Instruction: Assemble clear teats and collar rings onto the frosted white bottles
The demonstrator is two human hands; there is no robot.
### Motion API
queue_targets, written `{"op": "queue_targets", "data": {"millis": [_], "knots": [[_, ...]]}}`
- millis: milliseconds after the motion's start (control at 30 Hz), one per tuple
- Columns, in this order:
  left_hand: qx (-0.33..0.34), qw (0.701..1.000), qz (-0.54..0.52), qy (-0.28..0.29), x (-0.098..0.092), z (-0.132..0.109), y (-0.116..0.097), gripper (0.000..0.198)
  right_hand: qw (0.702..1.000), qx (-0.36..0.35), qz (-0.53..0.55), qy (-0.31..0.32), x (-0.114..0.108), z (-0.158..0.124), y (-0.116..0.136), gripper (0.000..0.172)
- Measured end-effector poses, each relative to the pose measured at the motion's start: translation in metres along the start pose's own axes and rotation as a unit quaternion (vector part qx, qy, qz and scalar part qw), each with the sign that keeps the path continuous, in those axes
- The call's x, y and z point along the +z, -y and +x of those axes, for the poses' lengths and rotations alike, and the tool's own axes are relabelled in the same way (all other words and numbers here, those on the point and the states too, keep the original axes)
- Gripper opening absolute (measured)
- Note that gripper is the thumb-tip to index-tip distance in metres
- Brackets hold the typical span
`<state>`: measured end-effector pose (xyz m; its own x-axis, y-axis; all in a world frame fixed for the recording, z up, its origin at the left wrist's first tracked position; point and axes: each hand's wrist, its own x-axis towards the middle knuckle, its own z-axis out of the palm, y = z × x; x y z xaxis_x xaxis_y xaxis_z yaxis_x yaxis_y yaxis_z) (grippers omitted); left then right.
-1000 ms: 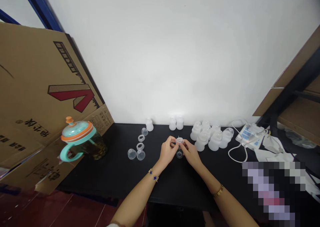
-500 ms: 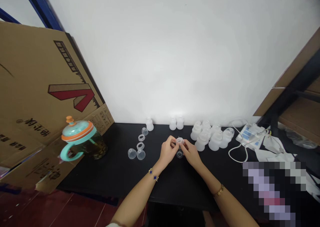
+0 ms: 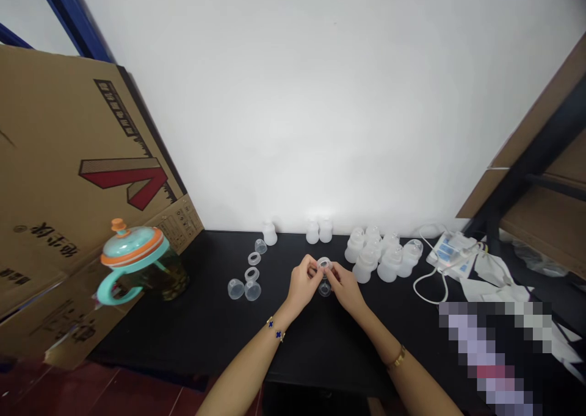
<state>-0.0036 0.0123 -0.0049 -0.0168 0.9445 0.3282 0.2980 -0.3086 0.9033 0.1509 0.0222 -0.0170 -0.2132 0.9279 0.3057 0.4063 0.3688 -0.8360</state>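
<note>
Between the fingertips of both hands is a whitish bottle collar ring; whether a teat sits in it is too small to tell. My left hand pinches its left side, and my right hand grips it from the right. Just below the fingers, a clear dome cap rests on the black table. Over to the left lie two loose collar rings and several clear dome caps. A group of capped baby bottles stands right of my hands.
Uncapped bottles stand along the white wall, two of them behind my hands. A teal-lidded jug stands at left before a large cardboard box. A white cable, a power strip and papers lie at right.
The view has shifted slightly, so everything sits a little lower and further left. The collar ring seems to have tilted, with its opening showing more clearly. Both hands keep their grip.
</note>
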Motion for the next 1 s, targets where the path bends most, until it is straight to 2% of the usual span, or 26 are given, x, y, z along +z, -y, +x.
{"op": "queue_targets", "data": {"millis": [600,1000], "knots": [[0.034,0.999,0.009,-0.001,0.0022,-0.0029,-0.0016,0.019,1.0,-0.016,0.012,-0.002,-0.0032,-0.002,0.0065,0.033],[0.025,1.0,0.017,-0.007,0.003,-0.0023,-0.0006,0.016,1.0,-0.015,0.013,-0.001,-0.0011,-0.0004,0.0013,0.032]]}}
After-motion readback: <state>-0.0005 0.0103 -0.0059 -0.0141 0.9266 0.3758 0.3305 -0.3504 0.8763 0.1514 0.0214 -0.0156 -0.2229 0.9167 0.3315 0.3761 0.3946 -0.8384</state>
